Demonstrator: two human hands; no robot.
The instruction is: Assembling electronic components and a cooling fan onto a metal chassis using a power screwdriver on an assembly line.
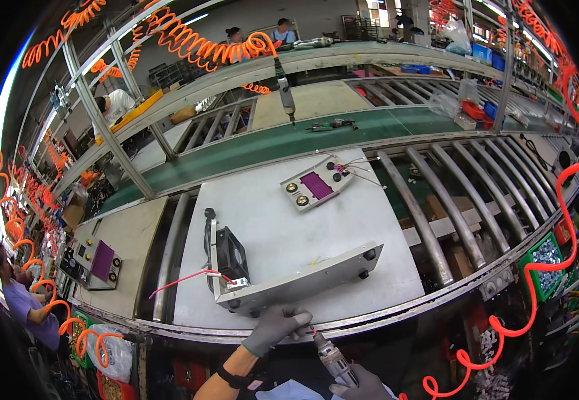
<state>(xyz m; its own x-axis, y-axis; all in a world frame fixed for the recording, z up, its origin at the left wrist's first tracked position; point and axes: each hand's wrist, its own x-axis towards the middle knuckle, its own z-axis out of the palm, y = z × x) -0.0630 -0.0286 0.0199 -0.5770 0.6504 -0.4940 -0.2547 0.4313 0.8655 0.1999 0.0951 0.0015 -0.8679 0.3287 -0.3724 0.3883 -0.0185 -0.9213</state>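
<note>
At the bottom edge, the right hand in a grey glove is wrapped around the body of a powered screwdriver, whose bit slants up toward 11 o'clock. Just above it, the left hand, also grey-gloved, is curled with its fingers pressed together against the near edge of a long grey metal chassis standing on its side on the white work board. The screwdriver's tip meets that same near edge, just beside the left fingers.

At 9 o'clock on the chassis sits a black cooling fan, with a red wire trailing off the board's left side and a black cable looped behind it. At 12 o'clock from the chassis, well apart on the board, lies a smaller grey front panel with a purple rectangle, two knobs and loose coloured wires.

Right of the board run bare metal rollers; at 3 o'clock a green bin of screws and an orange coiled air hose. Left, another panel unit rests on a beige board. Beyond, a green conveyor belt carries a hand tool, a second hanging screwdriver dangles above, and other people work at the far benches.
</note>
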